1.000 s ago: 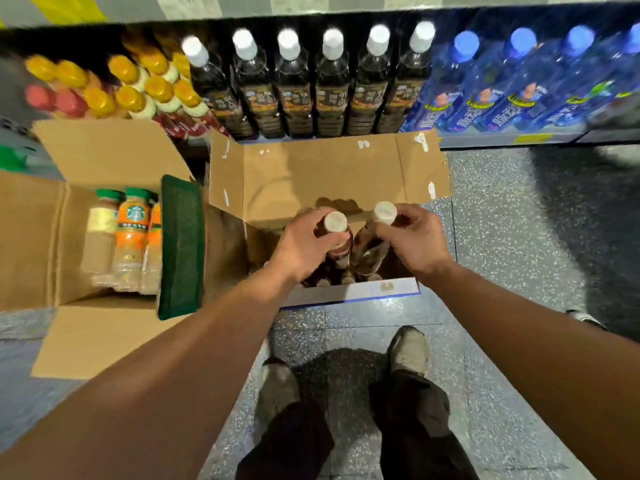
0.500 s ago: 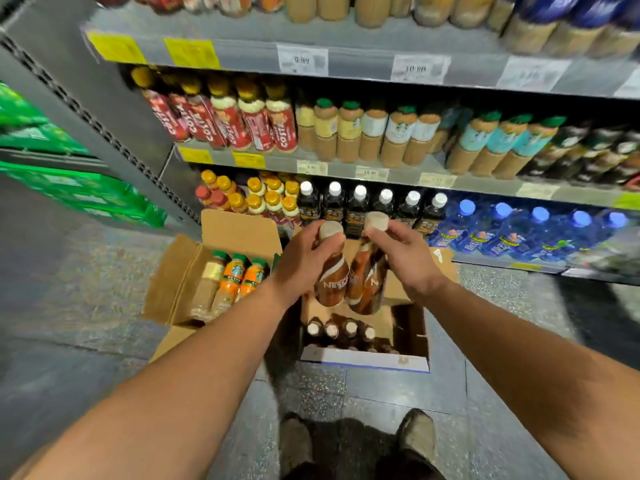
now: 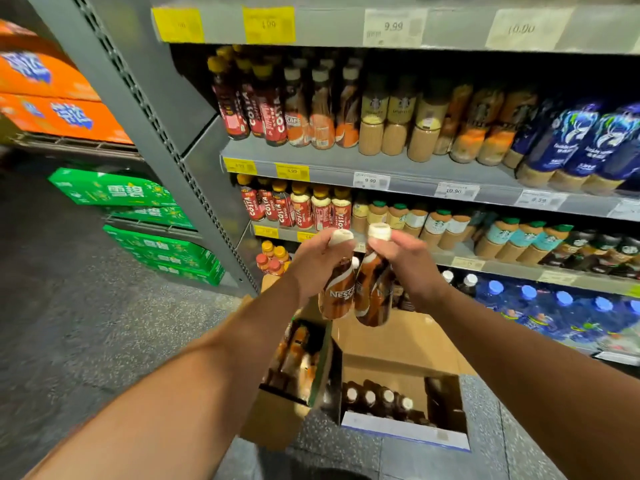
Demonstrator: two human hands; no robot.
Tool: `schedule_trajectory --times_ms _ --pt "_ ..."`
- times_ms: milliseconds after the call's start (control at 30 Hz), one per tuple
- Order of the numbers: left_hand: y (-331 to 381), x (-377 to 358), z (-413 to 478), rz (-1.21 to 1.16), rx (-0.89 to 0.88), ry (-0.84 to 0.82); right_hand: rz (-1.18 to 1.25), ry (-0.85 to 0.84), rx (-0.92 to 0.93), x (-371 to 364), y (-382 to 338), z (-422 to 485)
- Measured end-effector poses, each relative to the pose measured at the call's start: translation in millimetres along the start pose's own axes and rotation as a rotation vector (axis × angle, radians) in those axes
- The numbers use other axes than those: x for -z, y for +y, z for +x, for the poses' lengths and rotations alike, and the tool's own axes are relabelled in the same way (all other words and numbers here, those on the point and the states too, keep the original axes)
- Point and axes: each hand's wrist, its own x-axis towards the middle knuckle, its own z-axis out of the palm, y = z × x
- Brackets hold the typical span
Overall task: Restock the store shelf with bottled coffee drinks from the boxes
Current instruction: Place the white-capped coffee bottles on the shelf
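**A:** Two bottles at once, then. Where does the job stand?

**B:** At the carrying step, I'd say. The shelving (image 3: pixel 149 109) fills the view ahead. Toward the left end of its middle shelf (image 3: pixel 346 161) stands a row of brown-and-orange bottles (image 3: pixel 320 112). Their labels look like the same brand, though blur keeps me from being sure.

**A:** And the stock?

**B:** The open box (image 3: pixel 398 429) sits on the floor at the foot of the shelving, with a line of white-capped bottles (image 3: pixel 377 398) near its front wall. A second box (image 3: pixel 277 422) stands just beside its left side, its contents blurred.

**A:** The hands?

**B:** The left grip (image 3: pixel 318 261) is clamped round the neck of one coffee bottle (image 3: pixel 337 294). The right grip (image 3: pixel 412 268) is clamped round the neck of the other coffee bottle (image 3: pixel 372 297). Both hang roughly upright, bodies just beside each other, above the open box.

**A:** Next?

**B:** Probably up to the matching row. Each base must clear the shelf's front edge and settle upright in a gap, one at a time, since the neighbours stand close.
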Motion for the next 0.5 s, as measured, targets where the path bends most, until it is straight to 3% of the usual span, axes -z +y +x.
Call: schedule_trajectory --times_ms 367,500 --pt "69.5 32.1 46.4 0.048 -0.132 0.001 0.104 0.112 0.011 -4.1 -60.7 56.4" --pt "85.0 32.9 71.5 0.021 -0.111 -0.001 0.115 0.07 -0.005 6.9 -73.7 86.4"
